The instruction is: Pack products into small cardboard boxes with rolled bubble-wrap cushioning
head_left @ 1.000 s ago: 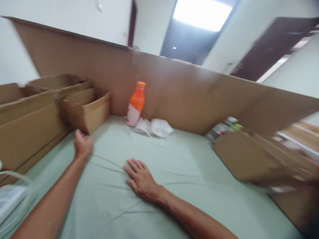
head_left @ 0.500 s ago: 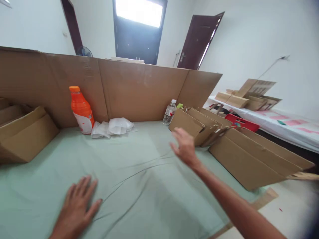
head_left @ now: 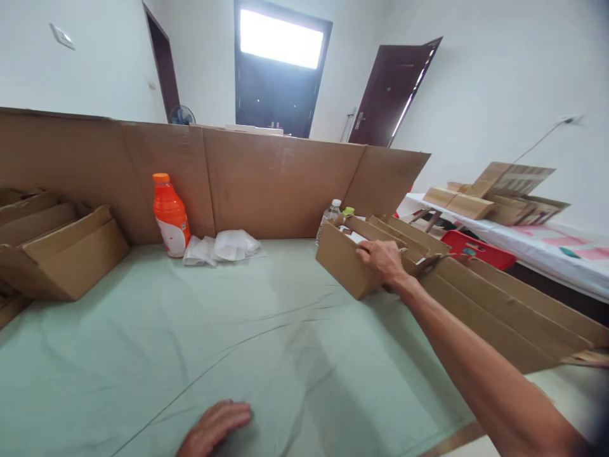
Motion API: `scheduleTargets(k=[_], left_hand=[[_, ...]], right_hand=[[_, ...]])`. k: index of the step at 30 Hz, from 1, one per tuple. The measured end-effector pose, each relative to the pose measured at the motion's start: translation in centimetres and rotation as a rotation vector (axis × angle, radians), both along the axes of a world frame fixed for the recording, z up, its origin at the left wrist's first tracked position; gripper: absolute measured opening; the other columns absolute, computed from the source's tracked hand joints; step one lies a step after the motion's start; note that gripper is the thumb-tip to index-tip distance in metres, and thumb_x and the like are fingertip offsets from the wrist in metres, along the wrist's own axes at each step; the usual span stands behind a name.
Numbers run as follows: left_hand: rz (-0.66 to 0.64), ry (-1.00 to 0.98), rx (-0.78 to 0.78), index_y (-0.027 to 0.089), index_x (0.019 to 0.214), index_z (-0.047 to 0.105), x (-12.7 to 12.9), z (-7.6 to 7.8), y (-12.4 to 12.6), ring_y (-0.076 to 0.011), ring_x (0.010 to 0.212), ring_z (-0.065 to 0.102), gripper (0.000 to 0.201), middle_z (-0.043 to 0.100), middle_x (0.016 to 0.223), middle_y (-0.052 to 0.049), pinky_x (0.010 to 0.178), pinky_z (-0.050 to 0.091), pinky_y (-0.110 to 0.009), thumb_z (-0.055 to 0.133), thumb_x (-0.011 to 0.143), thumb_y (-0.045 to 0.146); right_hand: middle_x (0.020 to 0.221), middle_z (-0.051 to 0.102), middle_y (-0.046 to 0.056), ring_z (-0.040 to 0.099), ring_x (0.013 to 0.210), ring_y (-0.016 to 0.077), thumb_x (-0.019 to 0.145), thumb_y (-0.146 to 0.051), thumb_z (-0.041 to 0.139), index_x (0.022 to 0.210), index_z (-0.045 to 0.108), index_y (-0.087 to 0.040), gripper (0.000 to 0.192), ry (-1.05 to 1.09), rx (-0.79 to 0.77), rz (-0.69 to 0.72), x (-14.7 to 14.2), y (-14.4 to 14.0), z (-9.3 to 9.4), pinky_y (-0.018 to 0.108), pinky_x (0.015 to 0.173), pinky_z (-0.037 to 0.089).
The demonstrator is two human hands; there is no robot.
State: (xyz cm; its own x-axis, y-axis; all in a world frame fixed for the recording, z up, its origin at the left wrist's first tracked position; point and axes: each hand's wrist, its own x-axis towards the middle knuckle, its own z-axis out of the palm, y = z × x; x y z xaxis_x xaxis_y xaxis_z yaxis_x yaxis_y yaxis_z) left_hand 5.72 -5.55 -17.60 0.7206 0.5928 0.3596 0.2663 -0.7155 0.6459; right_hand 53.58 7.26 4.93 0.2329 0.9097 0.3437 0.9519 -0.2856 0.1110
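My right hand [head_left: 382,259] reaches over the near rim of an open cardboard box [head_left: 340,255] at the right of the table, its fingers curled on the edge. White items show inside the box, too covered to name. At the bottom middle, my left hand [head_left: 219,426] is low over the green cloth [head_left: 190,343], holding nothing, fingers stretched out close together. Behind the box stand a clear bottle with a white cap [head_left: 332,213] and a bottle with a green cap [head_left: 349,211], both partly hidden.
An orange bottle [head_left: 170,216] stands at the back left beside crumpled clear plastic packaging [head_left: 235,245]. Cardboard boxes [head_left: 66,254] sit on the left, and another cardboard box [head_left: 495,311] on the right. A tall cardboard panel [head_left: 285,184] borders the back. Beyond are a red stool [head_left: 480,251] and a second table.
My right hand has come down onto the box rim, and the box has shifted and tipped toward me, showing its inside. My left hand has moved right and nearer. The view has shifted slightly.
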Motion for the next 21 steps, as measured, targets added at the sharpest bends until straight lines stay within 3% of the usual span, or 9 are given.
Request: scheduleTargets(k=[2, 5, 7, 9, 11, 13, 15, 18, 21], left_hand=[[0.204, -0.036, -0.129, 0.041, 0.139, 0.058, -1.0, 1.8, 0.2, -0.0269, 0.121, 0.066, 0.048, 0.067, 0.135, -0.004, 0.100, 0.057, -0.039, 0.061, 0.091, 0.044], [0.476, -0.073, -0.235, 0.036, 0.143, 0.054, -1.5, 3.7, 0.2, -0.0304, 0.122, 0.065, 0.057, 0.061, 0.142, -0.008, 0.098, 0.058, -0.044, 0.063, 0.088, 0.044], [0.603, -0.123, -0.280, 0.031, 0.149, 0.045, -1.4, 4.7, 0.3, -0.0309, 0.122, 0.065, 0.066, 0.055, 0.147, -0.012, 0.099, 0.057, -0.047, 0.063, 0.087, 0.045], [0.686, -0.188, -0.313, 0.027, 0.153, 0.037, -1.2, 5.4, 0.4, -0.0315, 0.125, 0.062, 0.075, 0.048, 0.152, -0.014, 0.103, 0.054, -0.050, 0.064, 0.085, 0.046], [0.735, -0.243, -0.341, 0.025, 0.153, 0.034, -1.1, 5.8, 0.5, -0.0322, 0.129, 0.058, 0.081, 0.043, 0.155, -0.015, 0.107, 0.050, -0.051, 0.066, 0.082, 0.045], [0.764, -0.276, -0.371, 0.024, 0.154, 0.033, -1.1, 5.8, 0.6, -0.0329, 0.131, 0.056, 0.085, 0.044, 0.154, -0.016, 0.109, 0.048, -0.050, 0.069, 0.079, 0.044], [0.748, -0.278, -0.403, 0.022, 0.153, 0.034, -1.0, 5.7, 0.6, -0.0334, 0.130, 0.056, 0.087, 0.049, 0.149, -0.016, 0.108, 0.048, -0.049, 0.071, 0.077, 0.041], [0.670, -0.279, -0.422, 0.019, 0.145, 0.047, -0.7, 5.3, 0.8, -0.0336, 0.121, 0.062, 0.077, 0.062, 0.133, -0.016, 0.100, 0.054, -0.045, 0.071, 0.074, 0.036], [0.674, -0.290, -0.429, 0.018, 0.131, 0.058, -0.7, 5.4, 1.7, -0.0316, 0.106, 0.068, 0.061, 0.069, 0.115, -0.013, 0.090, 0.057, -0.042, 0.068, 0.072, 0.032]], right_hand=[[0.087, 0.078, 0.010, 0.067, 0.084, 0.0250, 0.089, -0.029, 0.059, 0.094, 0.078, -0.021, 0.022, 0.004, 0.040, 0.154, -2.6, -2.5, -0.8, 0.040, 0.086, 0.041], [0.084, 0.078, 0.007, 0.068, 0.081, 0.0227, 0.092, -0.031, 0.057, 0.090, 0.077, -0.024, 0.021, 0.103, 0.154, 0.533, -7.6, -7.3, -1.5, 0.044, 0.094, 0.042], [0.084, 0.077, 0.004, 0.068, 0.079, 0.0213, 0.094, -0.033, 0.057, 0.090, 0.076, -0.026, 0.020, 0.215, 0.183, 0.750, -10.7, -10.4, -1.4, 0.045, 0.098, 0.042], [0.098, 0.078, 0.004, 0.069, 0.091, 0.0234, 0.093, -0.038, 0.061, 0.100, 0.075, -0.030, 0.017, 0.365, 0.266, 0.842, -12.8, -12.7, -1.3, 0.046, 0.102, 0.042], [0.119, 0.073, 0.006, 0.066, 0.110, 0.0269, 0.092, -0.042, 0.062, 0.110, 0.072, -0.032, 0.023, 0.575, 0.427, 0.744, -13.6, -14.1, -2.1, 0.048, 0.104, 0.043], [0.127, 0.069, 0.007, 0.062, 0.119, 0.0285, 0.094, -0.047, 0.057, 0.116, 0.070, -0.031, 0.030, 0.824, 0.480, 0.506, -13.6, -14.6, -4.5, 0.048, 0.105, 0.045], [0.122, 0.071, 0.008, 0.062, 0.119, 0.0294, 0.094, -0.053, 0.051, 0.119, 0.070, -0.029, 0.039, 1.051, 0.332, 0.317, -13.5, -14.9, -8.2, 0.049, 0.105, 0.047], [0.113, 0.074, 0.009, 0.062, 0.119, 0.0330, 0.090, -0.065, 0.049, 0.115, 0.073, -0.027, 0.052, 1.218, 0.070, 0.229, -14.0, -15.2, -14.1, 0.050, 0.102, 0.051], [0.114, 0.073, 0.009, 0.059, 0.121, 0.0347, 0.089, -0.070, 0.045, 0.108, 0.076, -0.027, 0.056, 1.229, 0.017, 0.191, -15.5, -14.6, -17.1, 0.052, 0.102, 0.051]])
